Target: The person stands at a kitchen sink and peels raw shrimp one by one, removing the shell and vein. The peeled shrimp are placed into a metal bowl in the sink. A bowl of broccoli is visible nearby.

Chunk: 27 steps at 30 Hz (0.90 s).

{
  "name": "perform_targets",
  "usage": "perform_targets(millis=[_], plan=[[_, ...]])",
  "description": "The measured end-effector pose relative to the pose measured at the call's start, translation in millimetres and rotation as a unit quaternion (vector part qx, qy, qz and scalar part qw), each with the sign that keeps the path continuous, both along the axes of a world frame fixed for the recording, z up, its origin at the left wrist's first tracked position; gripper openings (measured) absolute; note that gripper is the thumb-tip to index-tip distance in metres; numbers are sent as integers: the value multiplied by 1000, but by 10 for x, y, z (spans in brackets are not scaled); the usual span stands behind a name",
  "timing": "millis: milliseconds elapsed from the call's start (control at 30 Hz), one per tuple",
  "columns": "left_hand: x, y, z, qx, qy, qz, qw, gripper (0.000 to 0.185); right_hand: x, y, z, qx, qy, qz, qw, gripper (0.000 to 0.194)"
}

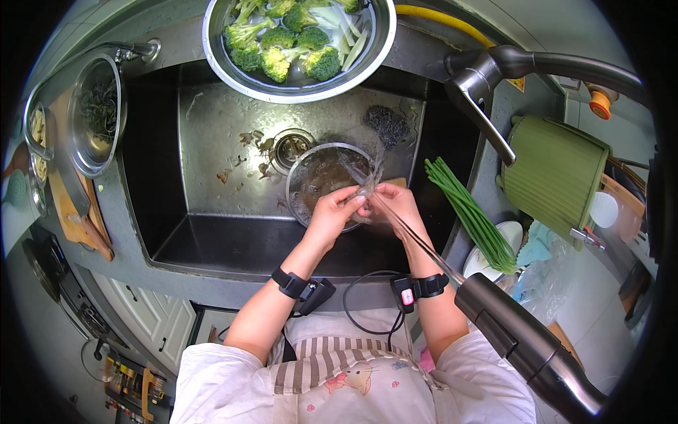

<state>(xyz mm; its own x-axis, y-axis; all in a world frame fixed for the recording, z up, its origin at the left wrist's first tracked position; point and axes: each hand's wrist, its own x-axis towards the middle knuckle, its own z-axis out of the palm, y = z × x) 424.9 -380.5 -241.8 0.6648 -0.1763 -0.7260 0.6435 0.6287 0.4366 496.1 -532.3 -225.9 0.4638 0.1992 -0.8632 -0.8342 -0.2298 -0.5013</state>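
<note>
Under a stream of water from the black pull-out faucet head (508, 312), my left hand (339, 209) and my right hand (394, 204) meet over a bowl (293, 191) in the sink. Between them the fingers pinch a small, dark, translucent, wet piece of food (373, 172), its kind unclear. Murky water with brownish pieces fills the bowl. Loose brown scraps (225, 176) lie on the sink floor around the drain (292, 148).
A metal basin (296, 98) of broccoli in water sits across the sink's far edge. Steel wool (386, 124) lies in the sink. Green stalks (471, 217) rest at the right rim. A cleaver (74, 183) and a bowl (120, 106) of dark leaves stand left.
</note>
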Motion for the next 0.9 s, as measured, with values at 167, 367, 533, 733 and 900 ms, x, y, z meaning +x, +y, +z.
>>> perform_targets(millis=[167,367,533,733,900], plan=[[15,107,18,-117,43,26,992,30,-62,-29,-61,17,-34,7,999,11],[42,171,42,-177,56,52,981,25,-74,-72,-112,10,-69,42,997,12],[58,196,41,-217,57,57,973,20,-35,-71,-43,9,-120,70,990,12],[72,243,64,-233,50,43,970,22,32,-36,89,-97,-282,192,935,21],[96,270,110,-226,59,34,972,27,83,49,254,-104,-430,226,868,21]])
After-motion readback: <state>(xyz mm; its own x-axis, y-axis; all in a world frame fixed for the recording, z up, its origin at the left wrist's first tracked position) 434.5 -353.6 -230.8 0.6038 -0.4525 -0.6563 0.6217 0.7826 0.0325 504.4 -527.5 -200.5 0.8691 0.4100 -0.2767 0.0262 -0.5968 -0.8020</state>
